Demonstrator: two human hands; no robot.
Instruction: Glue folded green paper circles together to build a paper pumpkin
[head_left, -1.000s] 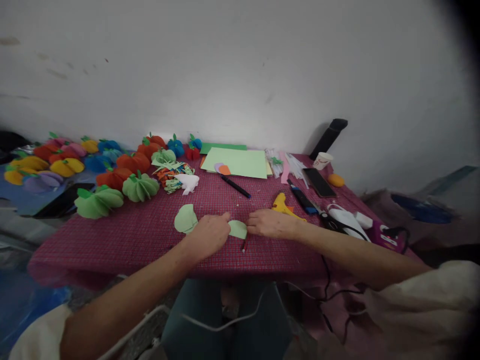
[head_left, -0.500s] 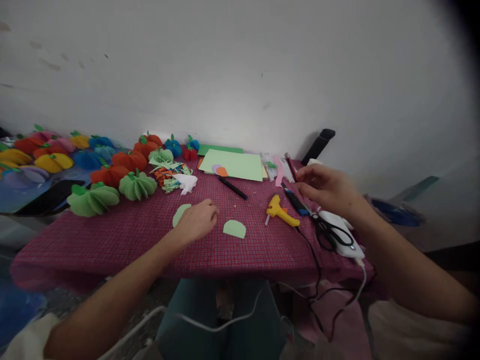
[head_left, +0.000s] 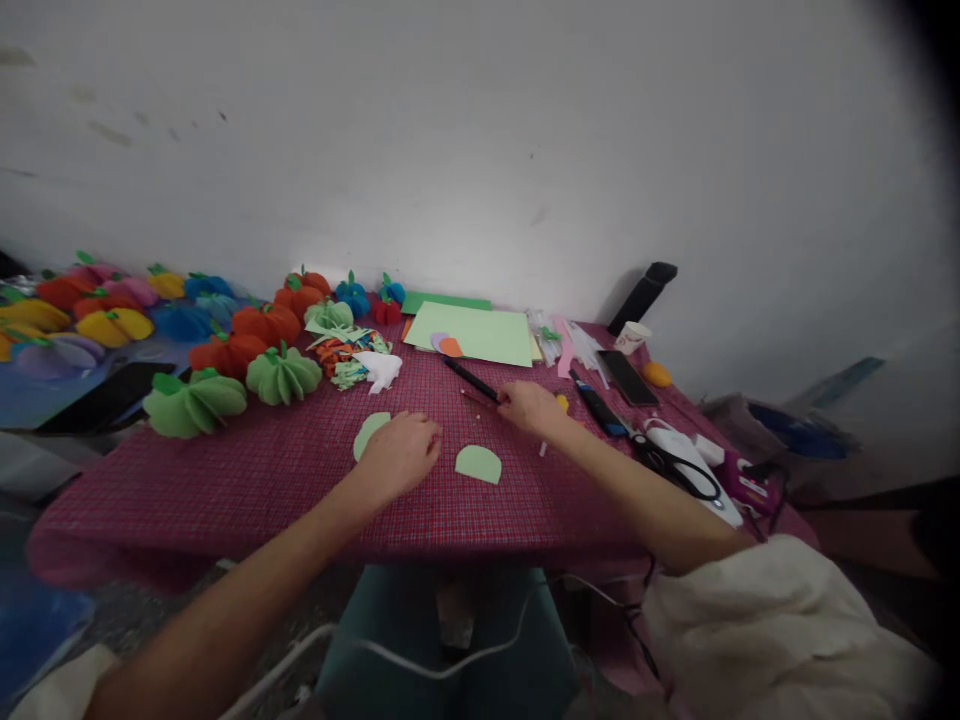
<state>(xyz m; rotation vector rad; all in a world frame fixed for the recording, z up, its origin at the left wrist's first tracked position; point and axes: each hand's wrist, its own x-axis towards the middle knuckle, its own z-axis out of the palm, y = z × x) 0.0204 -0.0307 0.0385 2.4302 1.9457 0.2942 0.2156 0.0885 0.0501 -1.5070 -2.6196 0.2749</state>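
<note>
My left hand [head_left: 401, 455] lies on the red checked tablecloth [head_left: 247, 480] with its fingers curled, pressing down a pale green folded paper piece [head_left: 369, 434] that sticks out to its left. A pale green half-circle of paper [head_left: 478, 464] lies loose just right of that hand. My right hand [head_left: 529, 406] is further back, closed round a thin red pencil [head_left: 475, 398] whose tip points left. The pencil lies close beside a black marker [head_left: 471, 379]. A yellow glue gun [head_left: 562, 403] is mostly hidden behind my right hand.
Paper pumpkins in green [head_left: 281, 374], orange [head_left: 259, 322], yellow and blue crowd the left. Paper scraps [head_left: 352, 358] and green sheets [head_left: 472, 332] lie at the back. Black scissors [head_left: 670, 463], a phone [head_left: 628, 377], a paper cup [head_left: 634, 337] and cables sit on the right.
My right hand has come back from the right side of the table with the red pencil, down to beside the black marker. My left hand has stayed on the green paper piece.
</note>
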